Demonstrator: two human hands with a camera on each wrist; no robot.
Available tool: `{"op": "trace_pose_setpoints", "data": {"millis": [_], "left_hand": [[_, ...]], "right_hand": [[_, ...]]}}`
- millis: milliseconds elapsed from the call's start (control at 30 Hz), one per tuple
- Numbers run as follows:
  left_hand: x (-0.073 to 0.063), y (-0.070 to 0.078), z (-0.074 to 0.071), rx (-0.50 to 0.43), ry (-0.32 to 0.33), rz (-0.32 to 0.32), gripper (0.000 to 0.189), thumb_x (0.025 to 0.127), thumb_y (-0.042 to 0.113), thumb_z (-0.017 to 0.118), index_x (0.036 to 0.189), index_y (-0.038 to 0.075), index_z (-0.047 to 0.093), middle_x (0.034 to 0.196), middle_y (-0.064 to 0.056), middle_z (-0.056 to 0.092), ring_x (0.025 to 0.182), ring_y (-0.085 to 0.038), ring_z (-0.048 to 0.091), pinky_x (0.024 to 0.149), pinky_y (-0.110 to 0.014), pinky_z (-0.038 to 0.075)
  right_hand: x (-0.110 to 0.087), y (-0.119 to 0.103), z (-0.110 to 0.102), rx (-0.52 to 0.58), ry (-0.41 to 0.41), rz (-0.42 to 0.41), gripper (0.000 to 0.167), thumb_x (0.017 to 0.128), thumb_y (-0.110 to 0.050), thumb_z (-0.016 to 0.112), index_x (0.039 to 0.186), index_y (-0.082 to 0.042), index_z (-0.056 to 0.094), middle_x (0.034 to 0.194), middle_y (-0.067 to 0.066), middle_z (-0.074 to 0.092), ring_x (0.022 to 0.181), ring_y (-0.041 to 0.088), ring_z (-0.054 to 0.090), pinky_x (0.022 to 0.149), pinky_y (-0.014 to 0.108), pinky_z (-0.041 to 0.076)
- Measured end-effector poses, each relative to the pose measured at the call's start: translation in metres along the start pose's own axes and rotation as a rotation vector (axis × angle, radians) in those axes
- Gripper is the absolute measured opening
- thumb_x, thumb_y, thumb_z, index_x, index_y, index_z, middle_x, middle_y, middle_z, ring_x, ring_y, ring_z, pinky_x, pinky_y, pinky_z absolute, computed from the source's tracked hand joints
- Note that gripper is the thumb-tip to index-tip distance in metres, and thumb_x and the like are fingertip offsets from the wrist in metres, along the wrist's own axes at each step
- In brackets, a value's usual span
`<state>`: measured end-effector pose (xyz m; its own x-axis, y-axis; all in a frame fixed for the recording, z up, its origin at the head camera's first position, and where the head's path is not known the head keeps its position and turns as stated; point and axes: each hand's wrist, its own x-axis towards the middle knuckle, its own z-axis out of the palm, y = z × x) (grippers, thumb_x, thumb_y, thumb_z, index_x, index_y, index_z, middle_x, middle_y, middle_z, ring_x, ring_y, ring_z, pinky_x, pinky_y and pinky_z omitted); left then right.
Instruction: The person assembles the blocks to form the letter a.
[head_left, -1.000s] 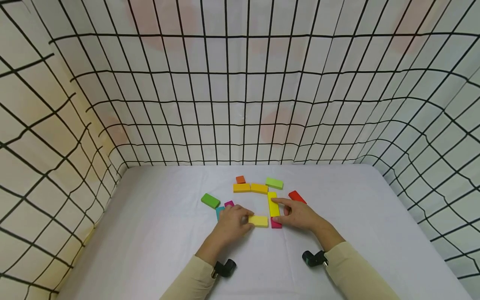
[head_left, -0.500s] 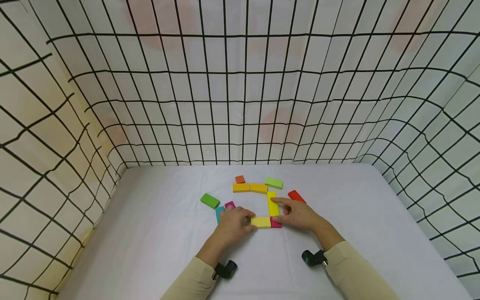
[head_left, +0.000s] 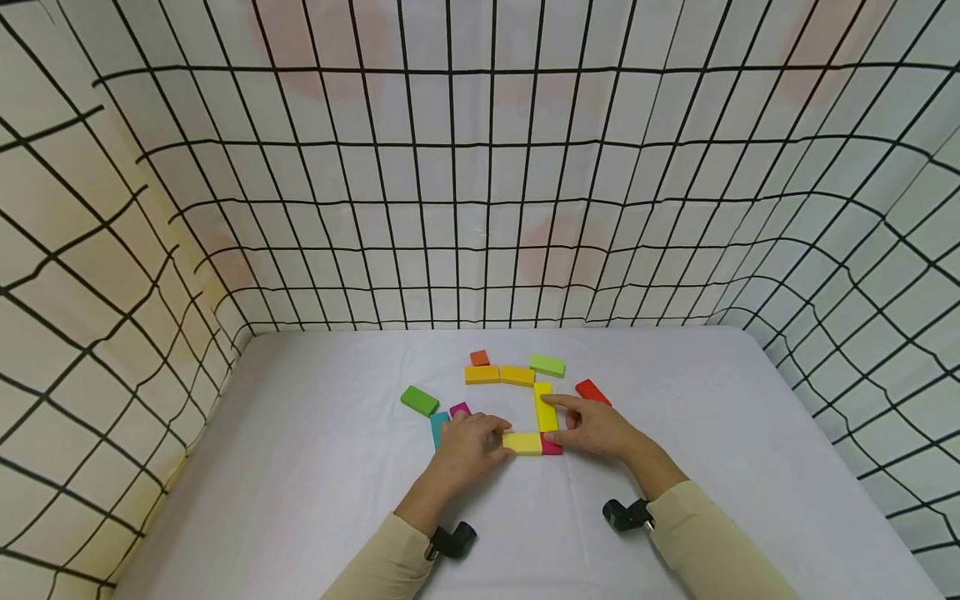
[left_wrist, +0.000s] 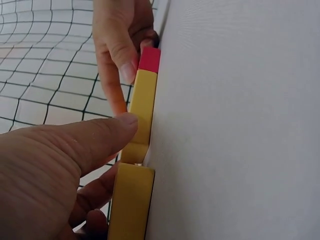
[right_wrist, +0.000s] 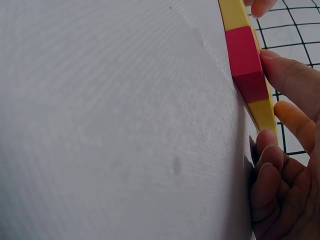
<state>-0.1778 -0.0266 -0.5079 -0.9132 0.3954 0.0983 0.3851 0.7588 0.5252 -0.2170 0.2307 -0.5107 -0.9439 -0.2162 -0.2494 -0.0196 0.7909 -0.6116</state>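
My left hand point(head_left: 467, 443) pinches a pale yellow block point(head_left: 522, 444) at its left end, thumb on the near side. The block's right end meets a small crimson block point(head_left: 552, 447). From there a bright yellow block point(head_left: 545, 410) runs away from me. With its thumb my right hand point(head_left: 602, 430) touches the crimson block, while its index finger rests along the bright yellow one; its other fingers curl loosely near the tabletop. In the left wrist view another yellow block point(left_wrist: 131, 205) lies beyond the pale yellow one's left end, hidden behind the left hand in the head view.
Two amber blocks point(head_left: 482, 375) lie end to end at the back, beside a small orange block point(head_left: 479, 358) and a lime block point(head_left: 547, 366). Red point(head_left: 591, 392), green point(head_left: 420, 401), teal point(head_left: 438, 427) and magenta point(head_left: 461, 409) blocks lie around. Black netting point(head_left: 491, 202) surrounds the white table point(head_left: 712, 408).
My left hand has slid the pale yellow block a little to the right, closing its gap to the crimson block. The right hand has stayed in place.
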Motion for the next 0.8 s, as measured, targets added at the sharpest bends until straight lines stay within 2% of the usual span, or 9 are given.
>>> {"op": "trace_pose_setpoints", "data": {"millis": [600, 700, 800], "left_hand": [[-0.0007, 0.0022, 0.0014, 0.004, 0.004, -0.015, 0.037, 0.088, 0.035, 0.080, 0.122, 0.021, 0.073, 0.111, 0.003, 0.074, 0.093, -0.015, 0.049, 0.078, -0.032, 0.033], [-0.0004, 0.0009, 0.0003, -0.001, -0.014, -0.010, 0.039, 0.088, 0.037, 0.079, 0.124, 0.022, 0.072, 0.113, 0.003, 0.073, 0.097, -0.016, 0.052, 0.080, -0.034, 0.035], [0.0000, -0.0013, -0.0032, -0.017, -0.018, 0.002, 0.040, 0.090, 0.037, 0.078, 0.125, 0.020, 0.071, 0.116, 0.002, 0.071, 0.106, -0.018, 0.056, 0.088, -0.039, 0.041]], "right_hand": [[-0.0013, -0.0012, 0.0008, -0.002, 0.001, 0.024, 0.071, 0.079, -0.048, 0.084, 0.143, -0.034, 0.059, 0.085, 0.002, 0.053, 0.077, 0.017, 0.050, 0.062, 0.030, 0.037], [-0.0010, -0.0012, 0.0013, -0.005, 0.003, 0.022, 0.071, 0.079, -0.049, 0.084, 0.143, -0.034, 0.059, 0.084, 0.002, 0.053, 0.077, 0.017, 0.049, 0.062, 0.030, 0.037], [-0.0007, -0.0013, 0.0013, -0.005, 0.003, 0.021, 0.071, 0.079, -0.049, 0.084, 0.143, -0.034, 0.059, 0.083, 0.001, 0.053, 0.076, 0.017, 0.049, 0.061, 0.030, 0.036]]}}
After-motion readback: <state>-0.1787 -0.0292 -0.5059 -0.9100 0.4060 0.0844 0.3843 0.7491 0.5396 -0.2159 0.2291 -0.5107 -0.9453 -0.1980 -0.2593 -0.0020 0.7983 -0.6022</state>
